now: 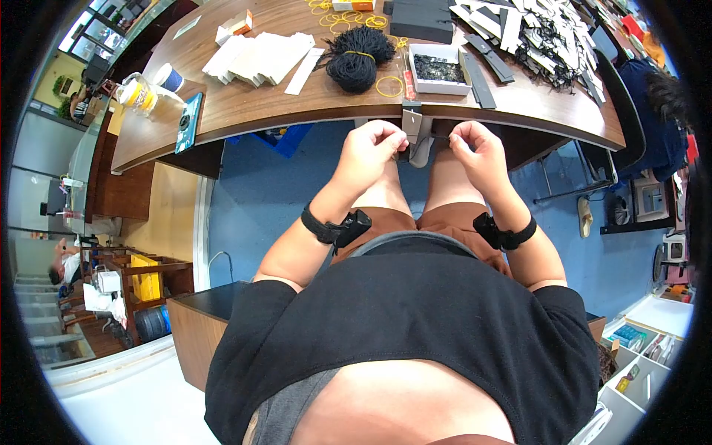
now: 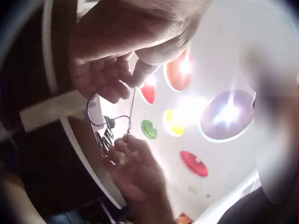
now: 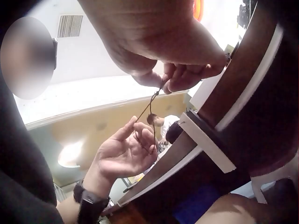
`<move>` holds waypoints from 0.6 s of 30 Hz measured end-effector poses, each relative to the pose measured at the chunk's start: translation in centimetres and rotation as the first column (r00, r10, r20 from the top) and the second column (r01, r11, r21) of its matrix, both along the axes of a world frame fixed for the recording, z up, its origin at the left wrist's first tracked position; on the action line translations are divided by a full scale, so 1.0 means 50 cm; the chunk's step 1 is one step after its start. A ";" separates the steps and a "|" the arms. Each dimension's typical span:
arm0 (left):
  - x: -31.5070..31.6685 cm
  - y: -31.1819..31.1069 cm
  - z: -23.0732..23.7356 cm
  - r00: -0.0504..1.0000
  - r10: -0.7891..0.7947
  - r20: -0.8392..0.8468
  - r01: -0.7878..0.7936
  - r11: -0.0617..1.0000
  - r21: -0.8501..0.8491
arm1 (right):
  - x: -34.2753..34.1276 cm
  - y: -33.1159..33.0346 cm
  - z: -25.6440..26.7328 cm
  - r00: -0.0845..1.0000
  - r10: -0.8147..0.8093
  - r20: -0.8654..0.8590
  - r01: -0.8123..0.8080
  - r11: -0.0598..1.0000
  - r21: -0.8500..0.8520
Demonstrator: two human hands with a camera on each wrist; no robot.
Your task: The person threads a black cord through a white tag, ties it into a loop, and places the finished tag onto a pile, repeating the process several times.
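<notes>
A thin dark cord [image 3: 154, 95] with a small knot and a loop runs between both hands, above the person's lap at the table's front edge. My left hand [image 1: 368, 152] pinches it between thumb and forefinger, and the loop [image 2: 88, 109] hangs by its fingers in the left wrist view. My right hand [image 1: 480, 152] pinches the cord near the knot with its fingertips, the other fingers curled. In the head view the cord is too thin to make out between the hands. Beyond them, a bundle of black cord [image 1: 360, 67] tied with a yellow band lies on the table.
The wooden table [image 1: 326, 104] bears white cards [image 1: 256, 58], a white box [image 1: 441, 88] of black bits, yellow rubber bands [image 1: 389, 87] and a pile of black and white strips [image 1: 545, 37]. A pale strip [image 3: 208, 143] juts from its front edge. A phone [image 1: 188, 122] lies at the left.
</notes>
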State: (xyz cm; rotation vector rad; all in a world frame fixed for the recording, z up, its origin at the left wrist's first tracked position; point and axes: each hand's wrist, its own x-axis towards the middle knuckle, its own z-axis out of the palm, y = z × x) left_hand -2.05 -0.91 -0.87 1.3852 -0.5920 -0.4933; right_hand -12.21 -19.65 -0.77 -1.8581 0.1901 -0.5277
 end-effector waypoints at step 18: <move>0.044 -0.019 -0.033 0.982 -0.108 0.158 0.074 0.976 0.206 | 0.066 0.032 -0.016 0.944 0.181 -0.276 -0.118 0.966 0.229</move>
